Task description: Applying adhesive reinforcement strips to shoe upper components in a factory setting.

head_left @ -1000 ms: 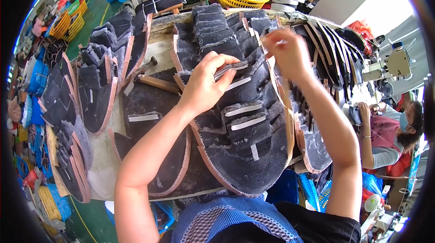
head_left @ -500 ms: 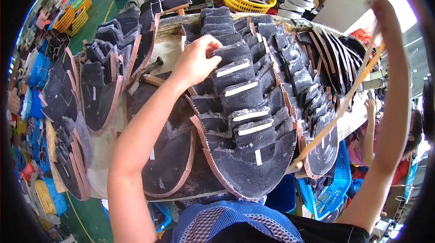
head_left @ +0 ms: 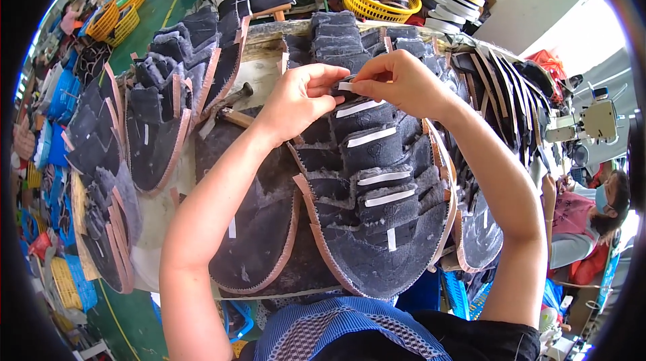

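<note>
My left hand [head_left: 296, 100] is closed at the upper left of the central stack, its thumb and fingers round the edge of one dark felt-like shoe upper piece. Beside it, my right hand [head_left: 402, 84] pinches a short white tape strip [head_left: 347, 86] over that same piece. The central stack [head_left: 383, 243] is of overlapping dark grey shoe uppers with fuzzy cut edges and pinkish, toothed borders. White strips [head_left: 371, 137] lie across several of the nearer pieces. My fingers partly hide the piece between them.
More overlapping dark uppers lie left [head_left: 151, 152] and right [head_left: 481, 236] on the pale work surface [head_left: 151, 253]. A hammer-like tool [head_left: 232, 96] rests left of the central stack. Yellow basket [head_left: 380, 8] and white tape rolls [head_left: 457, 8] stand beyond. At right a masked person [head_left: 579, 220] sits near a machine.
My right hand has come down from high at the right, where a long tan strip trailed from it, to the stack beside my left hand. My left hand stays near the same piece.
</note>
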`<state>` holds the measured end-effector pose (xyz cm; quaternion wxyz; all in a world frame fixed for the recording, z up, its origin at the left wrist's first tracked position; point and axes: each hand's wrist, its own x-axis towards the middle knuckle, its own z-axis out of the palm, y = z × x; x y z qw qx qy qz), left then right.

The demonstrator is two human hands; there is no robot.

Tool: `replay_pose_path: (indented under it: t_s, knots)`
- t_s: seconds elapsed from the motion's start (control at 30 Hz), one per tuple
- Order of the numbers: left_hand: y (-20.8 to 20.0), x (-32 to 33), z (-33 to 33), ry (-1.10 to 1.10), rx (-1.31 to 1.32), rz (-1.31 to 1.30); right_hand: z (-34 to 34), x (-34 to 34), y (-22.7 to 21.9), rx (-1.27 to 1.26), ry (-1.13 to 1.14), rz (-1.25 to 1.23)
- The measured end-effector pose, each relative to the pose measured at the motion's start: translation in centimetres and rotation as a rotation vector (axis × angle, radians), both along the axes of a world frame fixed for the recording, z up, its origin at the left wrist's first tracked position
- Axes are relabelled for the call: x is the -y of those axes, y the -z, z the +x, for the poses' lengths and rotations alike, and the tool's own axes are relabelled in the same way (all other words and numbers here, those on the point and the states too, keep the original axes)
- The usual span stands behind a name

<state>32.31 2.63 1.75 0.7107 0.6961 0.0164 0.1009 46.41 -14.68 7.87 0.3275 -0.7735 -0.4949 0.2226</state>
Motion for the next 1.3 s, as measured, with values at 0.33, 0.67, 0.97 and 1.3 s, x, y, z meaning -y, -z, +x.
replay_pose_path:
  t_s: [0.33, 0.67, 0.97, 1.3]
  knots:
    - [0.4, 1.5, 0.6, -0.152, 0.004, 0.135, 1.4, 3.3, -0.7, 0.169, 0.275, 0.046]
    - [1.4, 1.7, 1.7, -0.153, 0.057, 0.185, 2.7, 4.3, 1.4, 0.294, 0.405, 0.020]
    - [0.8, 1.2, 2.9, -0.052, 0.177, 0.430, 2.6, 2.6, 2.5, 0.504, 0.197, 0.248]
    - [0.6, -2.0, 0.4, -0.360, 0.145, 0.459, 3.4, 18.8, -6.6, -0.834, 0.346, 0.711]
